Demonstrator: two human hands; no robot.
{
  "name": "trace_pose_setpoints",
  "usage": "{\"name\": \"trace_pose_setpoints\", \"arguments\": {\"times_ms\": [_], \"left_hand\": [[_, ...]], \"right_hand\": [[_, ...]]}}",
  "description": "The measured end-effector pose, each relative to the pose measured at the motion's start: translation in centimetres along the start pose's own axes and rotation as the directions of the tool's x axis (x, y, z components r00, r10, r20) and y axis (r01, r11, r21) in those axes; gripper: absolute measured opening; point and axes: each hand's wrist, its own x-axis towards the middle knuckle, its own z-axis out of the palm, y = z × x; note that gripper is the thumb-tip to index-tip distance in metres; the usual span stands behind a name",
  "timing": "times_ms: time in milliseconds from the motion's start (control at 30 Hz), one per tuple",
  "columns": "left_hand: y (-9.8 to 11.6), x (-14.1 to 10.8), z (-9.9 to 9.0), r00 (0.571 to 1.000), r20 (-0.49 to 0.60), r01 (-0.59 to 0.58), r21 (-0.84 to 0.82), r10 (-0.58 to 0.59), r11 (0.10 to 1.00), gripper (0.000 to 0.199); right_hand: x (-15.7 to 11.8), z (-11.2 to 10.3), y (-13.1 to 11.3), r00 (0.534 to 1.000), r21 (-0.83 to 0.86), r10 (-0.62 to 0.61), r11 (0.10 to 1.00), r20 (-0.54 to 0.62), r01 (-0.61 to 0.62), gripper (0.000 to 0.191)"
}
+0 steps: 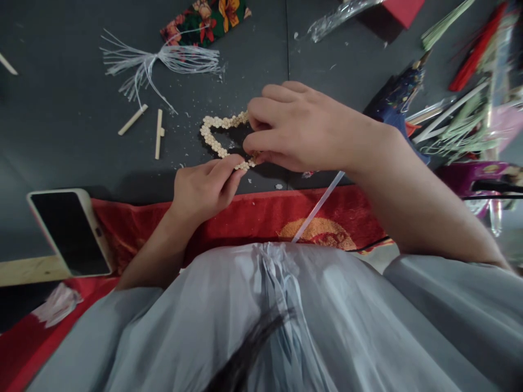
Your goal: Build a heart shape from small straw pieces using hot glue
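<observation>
A cream-coloured beaded strand (pixel 212 140) forms a bent loop on the dark table. My left hand (pixel 207 185) pinches its near edge between thumb and forefinger. With fingers curled, my right hand (pixel 294 128) grips the strand's right side, and its fingers cover that part of the loop. The fingertips of both hands are close together at the lower right of the strand. Whether the right fingertips also hold a small piece cannot be made out. Small pale crumbs lie around the strand.
Two short pale sticks (pixel 158 134) and a bundle of clear threads (pixel 190 59) lie left of the hands. A blue glue gun (pixel 398 95) and a red thread bundle (pixel 478 51) are at right. A phone (pixel 71 231) rests at the near left, beside a red cloth (pixel 261 215).
</observation>
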Motion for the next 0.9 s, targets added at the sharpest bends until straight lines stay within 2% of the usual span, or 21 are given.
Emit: {"name": "trace_pose_setpoints", "arguments": {"times_ms": [100,400,600,767,900], "left_hand": [[-0.1,0.0,0.1,1.000,-0.004,-0.008,-0.004,0.008,1.000,0.029],[-0.1,0.0,0.4,0.999,-0.040,-0.017,0.023,0.017,1.000,0.030],[-0.3,-0.1,0.7,0.997,-0.070,-0.030,0.015,0.031,0.999,0.028],[-0.2,0.0,0.2,0.999,-0.038,-0.020,-0.041,0.018,0.999,0.027],[-0.2,0.2,-0.3,0.999,0.029,0.026,-0.090,-0.023,0.996,0.030]], "right_hand": [[-0.1,0.0,0.0,1.000,-0.022,-0.008,1.000,-0.021,0.008,0.027],[-0.2,0.6,0.3,0.997,-0.075,-0.027,0.997,-0.076,0.022,0.029],[0.1,0.3,-0.1,0.998,-0.074,0.005,0.997,-0.055,-0.009,0.026],[-0.3,0.3,0.0,0.999,0.001,0.041,0.999,-0.023,-0.041,0.035],[-1.0,0.7,0.0,0.993,0.066,0.036,0.997,-0.109,-0.028,0.033]]}}
